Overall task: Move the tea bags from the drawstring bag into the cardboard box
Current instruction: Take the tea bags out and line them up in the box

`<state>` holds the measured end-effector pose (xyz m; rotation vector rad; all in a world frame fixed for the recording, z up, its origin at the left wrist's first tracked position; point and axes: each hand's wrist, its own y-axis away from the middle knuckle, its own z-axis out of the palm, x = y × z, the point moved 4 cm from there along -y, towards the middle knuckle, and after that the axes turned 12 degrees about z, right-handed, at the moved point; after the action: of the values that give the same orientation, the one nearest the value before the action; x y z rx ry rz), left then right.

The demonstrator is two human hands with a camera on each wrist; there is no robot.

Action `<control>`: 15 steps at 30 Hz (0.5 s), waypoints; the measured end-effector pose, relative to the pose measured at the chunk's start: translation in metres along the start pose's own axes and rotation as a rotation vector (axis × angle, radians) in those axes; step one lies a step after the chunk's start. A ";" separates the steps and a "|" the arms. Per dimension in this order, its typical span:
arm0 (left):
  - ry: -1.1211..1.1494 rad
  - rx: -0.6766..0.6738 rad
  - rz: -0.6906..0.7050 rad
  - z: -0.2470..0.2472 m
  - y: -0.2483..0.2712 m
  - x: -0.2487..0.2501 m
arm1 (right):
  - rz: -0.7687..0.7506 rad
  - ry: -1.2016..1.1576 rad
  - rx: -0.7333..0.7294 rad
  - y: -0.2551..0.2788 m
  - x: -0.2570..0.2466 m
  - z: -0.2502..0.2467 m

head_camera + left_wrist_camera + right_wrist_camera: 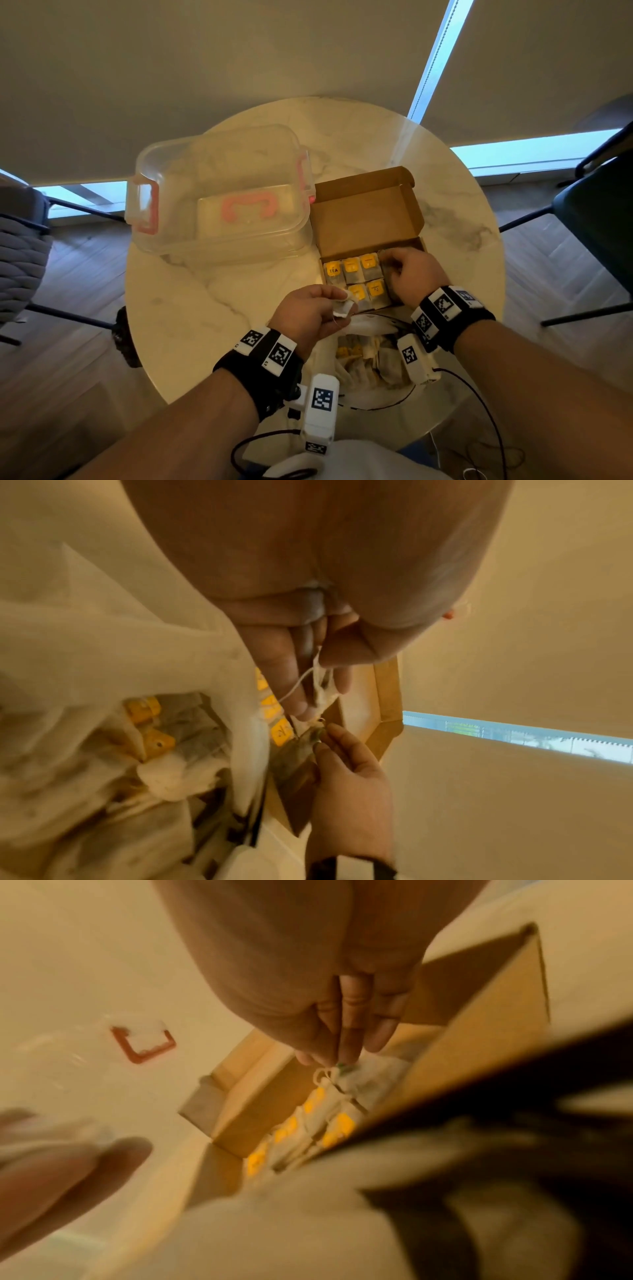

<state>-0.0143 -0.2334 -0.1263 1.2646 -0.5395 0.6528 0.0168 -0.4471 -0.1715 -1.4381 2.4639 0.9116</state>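
Head view, left to right: left hand (310, 313) at lower centre pinches a tea bag (343, 307) over the drawstring bag (363, 359). Right hand (412, 274) curls on another in the cardboard box (368, 219), centre right. Seat it flat beside the yellow-tagged rows; keep strings inside.

Round marble table (191, 308), three items on top.
Clear plastic tub (219, 195) with pink clasps sits upside down at the far left. An open cardboard box (366, 212) stands just right of it, touching or nearly so. A white drawstring bag (370, 363) lies at the near edge, mouth open, against the box's front.
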 end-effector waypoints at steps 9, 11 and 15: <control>0.114 -0.166 0.056 0.024 0.007 0.020 | -0.383 -0.403 -0.120 0.076 -0.019 -0.048; 0.101 -0.186 0.058 0.030 0.008 0.019 | -0.403 -0.411 -0.092 0.085 -0.020 -0.051; -0.049 -0.191 0.096 0.037 0.007 0.012 | -0.333 -0.524 -0.041 0.088 -0.010 -0.049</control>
<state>-0.0112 -0.2667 -0.1043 1.0826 -0.6906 0.6360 -0.0424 -0.4360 -0.0905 -1.3488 1.7802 1.0959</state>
